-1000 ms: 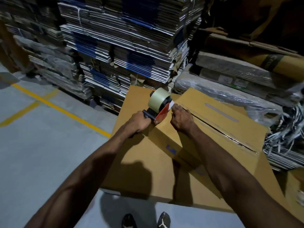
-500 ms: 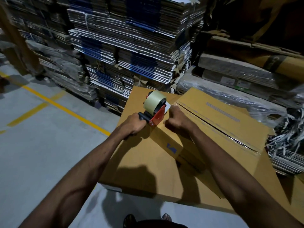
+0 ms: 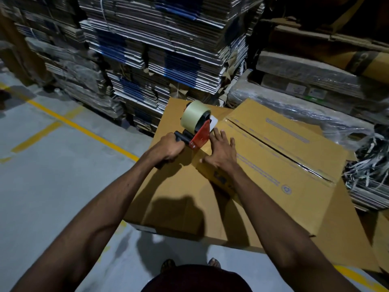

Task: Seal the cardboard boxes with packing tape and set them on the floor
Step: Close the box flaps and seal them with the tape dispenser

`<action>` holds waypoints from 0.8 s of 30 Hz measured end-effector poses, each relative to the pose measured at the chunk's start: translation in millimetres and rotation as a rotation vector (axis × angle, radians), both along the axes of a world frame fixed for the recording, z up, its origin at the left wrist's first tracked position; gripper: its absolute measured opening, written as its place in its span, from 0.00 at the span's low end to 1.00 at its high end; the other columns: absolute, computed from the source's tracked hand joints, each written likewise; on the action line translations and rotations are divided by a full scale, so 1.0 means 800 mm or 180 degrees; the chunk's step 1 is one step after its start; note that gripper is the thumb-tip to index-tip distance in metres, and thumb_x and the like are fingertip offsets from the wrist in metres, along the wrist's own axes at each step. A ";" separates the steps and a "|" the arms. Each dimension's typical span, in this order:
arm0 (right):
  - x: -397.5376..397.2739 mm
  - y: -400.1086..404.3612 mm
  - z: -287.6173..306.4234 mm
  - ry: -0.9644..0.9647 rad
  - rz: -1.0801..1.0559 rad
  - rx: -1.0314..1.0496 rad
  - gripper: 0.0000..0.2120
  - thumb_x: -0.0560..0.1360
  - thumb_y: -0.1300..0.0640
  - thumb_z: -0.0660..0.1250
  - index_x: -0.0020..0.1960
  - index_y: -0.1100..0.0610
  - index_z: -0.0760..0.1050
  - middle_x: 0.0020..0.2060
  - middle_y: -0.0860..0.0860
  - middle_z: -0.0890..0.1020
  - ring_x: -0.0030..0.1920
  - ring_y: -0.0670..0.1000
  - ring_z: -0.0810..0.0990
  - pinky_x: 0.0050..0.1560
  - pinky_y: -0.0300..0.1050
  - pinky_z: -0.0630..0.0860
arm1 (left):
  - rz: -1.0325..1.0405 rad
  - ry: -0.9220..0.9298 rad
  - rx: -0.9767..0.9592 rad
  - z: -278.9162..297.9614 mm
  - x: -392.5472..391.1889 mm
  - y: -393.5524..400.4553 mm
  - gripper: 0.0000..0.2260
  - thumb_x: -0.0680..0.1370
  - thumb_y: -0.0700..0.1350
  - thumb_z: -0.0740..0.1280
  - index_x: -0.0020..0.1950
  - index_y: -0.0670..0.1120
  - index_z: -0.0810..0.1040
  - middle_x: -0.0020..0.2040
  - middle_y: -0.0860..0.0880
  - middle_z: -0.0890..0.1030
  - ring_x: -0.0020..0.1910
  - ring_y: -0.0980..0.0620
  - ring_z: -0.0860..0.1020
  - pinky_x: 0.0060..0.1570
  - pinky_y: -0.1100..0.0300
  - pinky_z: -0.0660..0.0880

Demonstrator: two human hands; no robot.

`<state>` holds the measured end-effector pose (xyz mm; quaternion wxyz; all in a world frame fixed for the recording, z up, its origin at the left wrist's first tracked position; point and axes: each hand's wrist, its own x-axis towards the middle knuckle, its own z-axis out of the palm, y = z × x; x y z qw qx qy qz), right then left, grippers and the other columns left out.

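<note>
1. The cardboard box (image 3: pixel 284 165) sits right of centre, lying on a larger flat sheet of cardboard (image 3: pixel 174 199); its top seam runs from about 10 o'clock to 4 o'clock, and the two flaps meet along a dark line.
2. A tape dispenser (image 3: pixel 197 127), red-framed with a pale roll of tape, stands at the 10 o'clock corner of the box, its front end touching the box edge.
3. The left hand (image 3: pixel 168 147) is curled tight round the black handle of the dispenser, at 9 o'clock from the box corner.
4. The right hand (image 3: pixel 221 150) lies flat with fingers straight and spread, pressing on the box top just beside the dispenser's red frame; it holds nothing.
5. Tall stacks of flattened cartons (image 3: pixel 157 49) rise at 12 o'clock behind the box.
6. Plastic-wrapped bundles (image 3: pixel 305 98) lie at 1 to 2 o'clock.
7. Loose strapping (image 3: pixel 370 165) is tangled at 3 o'clock.
8. The grey floor (image 3: pixel 52 186) with a yellow line (image 3: pixel 84 127) fills the 9 o'clock side.
9. The person's toes (image 3: pixel 168 264) show at 6 o'clock.
</note>
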<state>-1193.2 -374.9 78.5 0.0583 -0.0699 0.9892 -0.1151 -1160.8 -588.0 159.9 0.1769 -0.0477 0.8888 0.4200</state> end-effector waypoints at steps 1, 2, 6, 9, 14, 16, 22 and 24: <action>0.001 0.000 -0.001 0.0010 -0.0013 -0.0012 0.58 0.66 0.34 0.78 0.85 0.50 0.51 0.85 0.49 0.45 0.84 0.56 0.43 0.80 0.68 0.43 | 0.0004 0.0001 0.0008 -0.001 0.001 -0.001 0.07 0.79 0.41 0.62 0.41 0.44 0.72 0.32 0.48 0.72 0.26 0.51 0.69 0.24 0.60 0.67; 0.002 0.000 -0.001 0.0024 -0.0018 -0.0009 0.58 0.66 0.34 0.77 0.85 0.50 0.50 0.85 0.49 0.44 0.84 0.55 0.43 0.80 0.67 0.43 | 0.0009 0.0006 0.0010 -0.002 0.003 -0.001 0.07 0.79 0.40 0.62 0.41 0.44 0.72 0.32 0.47 0.72 0.27 0.50 0.69 0.24 0.60 0.67; 0.002 0.003 -0.001 -0.0020 -0.0047 0.0050 0.59 0.67 0.34 0.77 0.85 0.51 0.47 0.85 0.49 0.43 0.84 0.55 0.43 0.80 0.67 0.44 | 0.0027 -0.0014 0.0034 -0.007 0.015 -0.016 0.04 0.78 0.41 0.62 0.43 0.43 0.73 0.32 0.46 0.72 0.27 0.48 0.68 0.27 0.57 0.67; 0.003 0.002 0.000 -0.0051 -0.0055 0.0077 0.60 0.68 0.35 0.77 0.86 0.49 0.42 0.85 0.49 0.42 0.84 0.55 0.43 0.80 0.67 0.44 | 0.0119 -0.0097 0.0039 -0.018 0.032 -0.041 0.04 0.78 0.40 0.62 0.48 0.41 0.75 0.32 0.46 0.73 0.28 0.48 0.70 0.29 0.55 0.68; 0.007 -0.004 0.001 -0.0053 -0.0022 0.0065 0.62 0.68 0.36 0.78 0.85 0.49 0.40 0.85 0.49 0.42 0.84 0.57 0.42 0.80 0.67 0.43 | 0.0231 -0.0128 0.0053 -0.033 0.058 -0.041 0.05 0.80 0.39 0.60 0.46 0.43 0.74 0.32 0.46 0.73 0.28 0.49 0.69 0.28 0.56 0.67; 0.007 -0.003 0.002 -0.0039 -0.0017 0.0053 0.62 0.68 0.36 0.78 0.85 0.48 0.39 0.85 0.49 0.41 0.84 0.57 0.42 0.80 0.68 0.43 | 0.0282 -0.0108 0.0040 -0.034 0.057 -0.033 0.04 0.79 0.39 0.60 0.46 0.44 0.74 0.34 0.45 0.74 0.29 0.48 0.69 0.28 0.55 0.67; 0.006 0.001 0.040 -0.0922 -0.0236 -0.1795 0.62 0.62 0.23 0.74 0.85 0.44 0.49 0.85 0.47 0.47 0.84 0.55 0.44 0.80 0.66 0.41 | 0.0243 -0.0189 0.0040 -0.027 0.052 -0.036 0.09 0.78 0.41 0.60 0.55 0.40 0.75 0.40 0.42 0.76 0.32 0.47 0.70 0.29 0.55 0.69; 0.013 -0.008 0.066 -0.1233 -0.0295 -0.2737 0.65 0.59 0.23 0.74 0.85 0.47 0.48 0.84 0.50 0.52 0.83 0.57 0.53 0.80 0.61 0.55 | 0.0211 -0.0189 -0.0026 -0.025 0.050 -0.035 0.09 0.78 0.43 0.61 0.55 0.41 0.75 0.41 0.41 0.77 0.32 0.46 0.71 0.30 0.55 0.70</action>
